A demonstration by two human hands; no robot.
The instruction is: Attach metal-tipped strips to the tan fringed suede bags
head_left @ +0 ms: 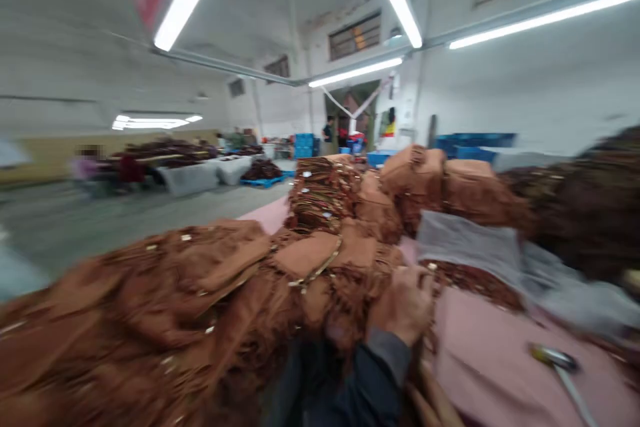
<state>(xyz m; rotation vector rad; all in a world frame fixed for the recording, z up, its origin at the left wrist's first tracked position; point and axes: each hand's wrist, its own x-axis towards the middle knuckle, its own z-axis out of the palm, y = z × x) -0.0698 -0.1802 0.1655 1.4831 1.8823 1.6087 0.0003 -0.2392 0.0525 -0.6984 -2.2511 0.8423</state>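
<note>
My left hand (411,303), in a dark sleeve with a grey cuff, reaches forward with its fingers curled over brown fabric pieces (385,297) at the right side of the pile. Motion smears the fingertips. At the bottom edge, part of my right hand (434,400) shows low beside the pink sheet (490,353); its fingers are blurred and cut off. A wide heap of brown fabric pieces (165,307) spreads to the left, some with light edging and small pale tags. Ahead rises a neat stack of folded pieces (320,197).
On the pink sheet lies a hammer-like tool (555,357) with a yellow and black head. Translucent plastic (465,240) covers part of another pile. Brown bundles (415,177) stand behind, and a dark heap (585,207) rises at right. People sit at tables far left.
</note>
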